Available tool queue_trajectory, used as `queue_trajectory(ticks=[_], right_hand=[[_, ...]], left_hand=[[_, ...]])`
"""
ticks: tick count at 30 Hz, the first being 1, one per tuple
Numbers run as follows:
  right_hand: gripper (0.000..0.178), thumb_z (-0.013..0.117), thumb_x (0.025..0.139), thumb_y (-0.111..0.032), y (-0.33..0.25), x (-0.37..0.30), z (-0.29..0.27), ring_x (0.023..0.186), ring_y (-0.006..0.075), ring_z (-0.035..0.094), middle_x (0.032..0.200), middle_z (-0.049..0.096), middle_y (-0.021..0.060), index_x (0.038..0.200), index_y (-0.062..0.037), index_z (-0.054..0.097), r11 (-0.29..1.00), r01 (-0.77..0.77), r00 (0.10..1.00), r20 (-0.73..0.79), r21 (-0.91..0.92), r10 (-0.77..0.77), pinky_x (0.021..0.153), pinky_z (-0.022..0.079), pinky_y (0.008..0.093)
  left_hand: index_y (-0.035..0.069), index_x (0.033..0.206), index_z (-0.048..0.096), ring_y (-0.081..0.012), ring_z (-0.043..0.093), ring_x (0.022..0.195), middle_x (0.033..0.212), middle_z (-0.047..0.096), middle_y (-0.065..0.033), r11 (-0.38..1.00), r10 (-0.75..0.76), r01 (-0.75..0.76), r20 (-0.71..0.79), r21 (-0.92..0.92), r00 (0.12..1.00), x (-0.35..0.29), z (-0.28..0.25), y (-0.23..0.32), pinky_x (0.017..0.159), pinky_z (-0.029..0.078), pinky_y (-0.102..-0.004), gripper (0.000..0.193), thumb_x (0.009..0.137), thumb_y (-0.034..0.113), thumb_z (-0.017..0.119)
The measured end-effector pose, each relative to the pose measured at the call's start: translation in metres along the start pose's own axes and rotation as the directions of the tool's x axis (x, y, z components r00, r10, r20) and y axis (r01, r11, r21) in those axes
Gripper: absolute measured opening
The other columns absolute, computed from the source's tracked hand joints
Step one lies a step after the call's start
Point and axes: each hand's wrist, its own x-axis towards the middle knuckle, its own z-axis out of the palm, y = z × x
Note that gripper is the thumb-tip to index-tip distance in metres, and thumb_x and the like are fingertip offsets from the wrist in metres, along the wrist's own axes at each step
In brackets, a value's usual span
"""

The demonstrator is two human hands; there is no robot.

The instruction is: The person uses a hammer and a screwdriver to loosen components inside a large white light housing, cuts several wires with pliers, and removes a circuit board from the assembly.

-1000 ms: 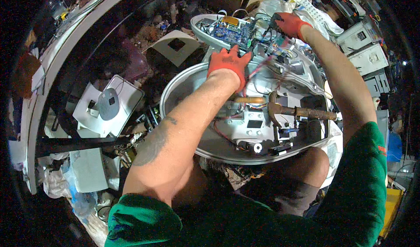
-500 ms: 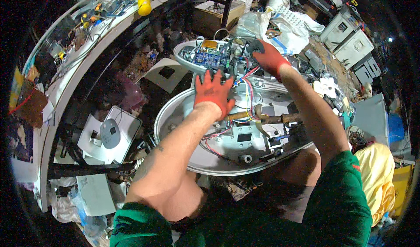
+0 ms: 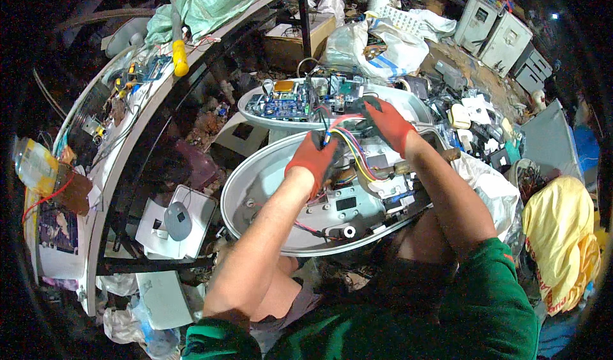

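A large oval grey housing lies opened in two halves in front of me. Its near half (image 3: 246,200) holds metal fittings and loose wires; blue and green circuit boards (image 3: 281,109) sit in the far half (image 3: 294,125). Between them arches a bundle of coloured wires (image 3: 355,148). My left hand (image 3: 311,161), in a red glove with dark fingertips, is closed on the bundle at its blue-banded end. My right hand (image 3: 391,128), gloved the same way, pinches red wires (image 3: 349,116) beside the far half. Its fingertips are partly blurred.
At left runs a curved bench edge (image 3: 137,140) with a yellow-handled tool (image 3: 181,60) on it. A white panel (image 3: 195,216) lies below. White bags (image 3: 405,53), scrap parts (image 3: 476,114) and a yellow sack (image 3: 554,239) crowd the far side and right.
My left hand, spread flat on the housing before, has closed on the wires. My right hand has come lower to red wires. The far half now shows more fully, and the view has shifted.
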Motion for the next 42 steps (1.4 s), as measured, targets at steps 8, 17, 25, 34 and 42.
queue_trajectory(ticks=[8,17,25,34,42], right_hand=[[0.043,0.055,0.096,-0.034,0.018,0.012,-0.015,0.108,0.0219,0.060,0.123,0.063,0.0099,0.129,-0.0062,0.056,0.993,0.104,0.969,0.218,0.051,-0.113,0.095,0.046,0.0342],[0.047,0.060,0.094,-0.028,0.010,0.021,-0.027,0.114,0.0355,0.058,0.127,0.058,0.0221,0.131,-0.0012,0.052,0.982,0.104,0.994,0.034,-0.157,-0.099,0.099,0.045,0.0384],[0.053,0.070,0.078,-0.016,-0.065,-0.001,0.008,0.120,0.0378,0.054,0.129,0.058,0.0152,0.129,-0.0134,0.056,0.080,0.409,0.525,0.162,-0.909,-0.835,0.103,0.041,0.0485],[0.048,0.060,0.081,-0.013,-0.030,0.143,0.078,0.116,0.0373,0.059,0.127,0.058,0.0165,0.129,-0.0120,0.056,0.039,0.507,0.851,0.494,-0.861,-0.178,0.095,0.051,0.0475],[0.042,0.057,0.088,-0.022,-0.047,0.177,0.091,0.119,0.0352,0.057,0.128,0.060,0.0174,0.128,-0.0087,0.057,-0.016,0.552,0.827,0.544,-0.834,0.143,0.102,0.046,0.0431]], left_hand=[[0.013,0.150,0.032,-0.0203,0.051,0.123,0.138,0.054,-0.0117,0.985,0.076,-0.060,0.097,-0.163,0.992,-0.040,0.038,0.006,0.106,0.038,-0.0338,0.071,0.091,0.026,0.069],[0.010,0.157,0.011,-0.0233,0.045,0.131,0.145,0.046,-0.0157,0.958,0.209,-0.126,0.322,-0.258,0.923,-0.028,0.042,0.005,0.111,0.034,-0.0341,0.095,0.088,0.027,0.074],[0.004,0.155,0.015,-0.0382,0.043,0.135,0.147,0.041,-0.0271,0.843,0.173,-0.352,0.414,0.407,0.894,-0.043,0.055,0.008,0.114,0.034,-0.0381,0.095,0.084,0.039,0.068],[0.013,0.151,0.032,-0.0414,0.023,0.146,0.158,0.021,-0.0229,0.564,0.088,-0.483,0.533,0.670,0.842,-0.055,0.043,0.023,0.118,0.022,-0.0518,0.075,0.090,0.048,0.058],[0.017,0.149,0.039,-0.0401,0.025,0.145,0.157,0.026,-0.0198,0.423,0.130,-0.511,0.508,0.748,0.851,-0.050,0.010,0.015,0.117,0.016,-0.0602,0.073,0.088,0.049,0.060]])
